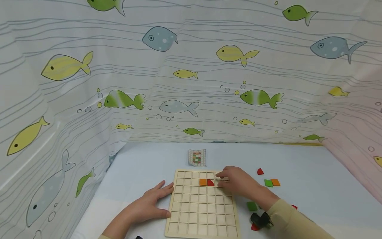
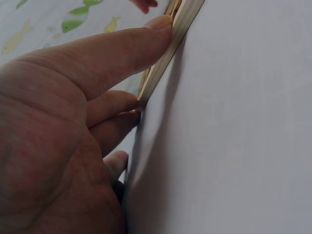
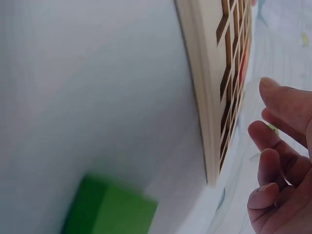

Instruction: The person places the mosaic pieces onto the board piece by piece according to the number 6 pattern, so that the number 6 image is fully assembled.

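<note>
A wooden grid board (image 1: 194, 209) lies on the table. In its second row from the far side sit an orange square tile (image 1: 203, 182) and a red quarter-circle tile (image 1: 210, 183), side by side. My left hand (image 1: 149, 204) rests against the board's left edge, its thumb and fingertips touching the rim (image 2: 163, 61). Over the upper right of the board hovers my right hand (image 1: 235, 181), just right of the red tile. Its thumb and index finger stand apart with nothing between them; the other fingers bend loosely (image 3: 278, 161).
A small card with a coloured pattern (image 1: 197, 157) lies beyond the board. Right of it are a loose red quarter-circle (image 1: 260, 171), a green square (image 1: 268, 183) and an orange square (image 1: 275, 182). Nearer lie another green square (image 1: 252, 206) and red pieces (image 1: 255, 227), partly hidden.
</note>
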Demonstrator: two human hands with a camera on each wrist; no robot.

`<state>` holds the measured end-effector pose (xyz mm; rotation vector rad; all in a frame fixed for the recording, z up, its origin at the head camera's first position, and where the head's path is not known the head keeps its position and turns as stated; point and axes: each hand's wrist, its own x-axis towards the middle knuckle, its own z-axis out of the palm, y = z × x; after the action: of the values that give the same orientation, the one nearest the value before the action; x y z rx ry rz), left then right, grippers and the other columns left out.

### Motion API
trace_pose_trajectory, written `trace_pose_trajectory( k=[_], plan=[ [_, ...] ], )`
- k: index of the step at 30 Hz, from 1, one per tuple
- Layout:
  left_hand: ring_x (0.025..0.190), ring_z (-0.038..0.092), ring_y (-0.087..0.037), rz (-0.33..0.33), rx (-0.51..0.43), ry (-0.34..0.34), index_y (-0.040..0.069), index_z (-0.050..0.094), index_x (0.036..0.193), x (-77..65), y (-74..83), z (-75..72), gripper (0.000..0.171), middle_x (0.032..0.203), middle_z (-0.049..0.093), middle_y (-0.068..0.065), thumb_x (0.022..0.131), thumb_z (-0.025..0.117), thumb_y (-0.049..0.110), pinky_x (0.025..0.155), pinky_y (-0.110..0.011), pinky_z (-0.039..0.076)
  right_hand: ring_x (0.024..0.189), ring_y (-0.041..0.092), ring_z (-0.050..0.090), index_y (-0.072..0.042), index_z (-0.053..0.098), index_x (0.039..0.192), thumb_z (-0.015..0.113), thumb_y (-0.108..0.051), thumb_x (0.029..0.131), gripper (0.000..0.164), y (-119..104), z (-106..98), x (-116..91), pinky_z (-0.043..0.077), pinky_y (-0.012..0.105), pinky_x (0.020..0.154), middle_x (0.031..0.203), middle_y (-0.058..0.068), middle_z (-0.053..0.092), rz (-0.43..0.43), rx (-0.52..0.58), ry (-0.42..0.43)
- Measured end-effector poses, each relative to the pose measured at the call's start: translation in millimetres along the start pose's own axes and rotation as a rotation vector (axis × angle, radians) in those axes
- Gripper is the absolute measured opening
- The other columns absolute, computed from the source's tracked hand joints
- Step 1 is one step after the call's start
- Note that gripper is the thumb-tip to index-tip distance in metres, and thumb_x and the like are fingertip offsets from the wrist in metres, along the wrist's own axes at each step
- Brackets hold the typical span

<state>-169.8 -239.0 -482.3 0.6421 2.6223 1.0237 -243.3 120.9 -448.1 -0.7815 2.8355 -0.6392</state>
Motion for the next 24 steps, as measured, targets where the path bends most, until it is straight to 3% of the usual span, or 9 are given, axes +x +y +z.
trace_pose_trajectory(
  k=[5,13,24],
  plan=[
    [0.149,0.012,-0.030,-0.003,-0.006,0.002,0.017,0.047,0.149,-0.1,-0.2,0.6,0.087,0.156,0.035,0.010,0.076,0.080,0.051,0.108,-0.067,0.019,0.095,0.011,0.060,-0.015,0.074,0.119,0.078,-0.028,0.086,0.035,13.8,-5.6,-9.1,0.051,0.035,0.082,0.100,-0.011,0.065,0.053,0.044,0.027],
    [0.149,0.014,-0.031,-0.002,0.001,0.009,0.017,0.047,0.149,0.5,-1.0,0.8,0.088,0.156,0.036,0.008,0.075,0.079,0.052,0.107,-0.068,0.019,0.084,0.010,0.057,-0.015,0.074,0.118,0.078,-0.024,0.085,0.034,47.3,-17.1,-23.1,0.050,0.031,0.074,0.102,-0.010,0.065,0.058,0.005,0.076],
    [0.148,0.015,-0.033,0.004,-0.003,0.018,0.017,0.048,0.149,0.5,-1.9,1.4,0.089,0.155,0.038,0.008,0.074,0.080,0.052,0.106,-0.069,0.020,0.095,0.017,0.060,-0.011,0.073,0.118,0.077,-0.021,0.086,0.034,84.7,-31.8,-39.9,0.052,0.040,0.081,0.114,0.000,0.066,0.117,-0.025,0.086]
  ],
)
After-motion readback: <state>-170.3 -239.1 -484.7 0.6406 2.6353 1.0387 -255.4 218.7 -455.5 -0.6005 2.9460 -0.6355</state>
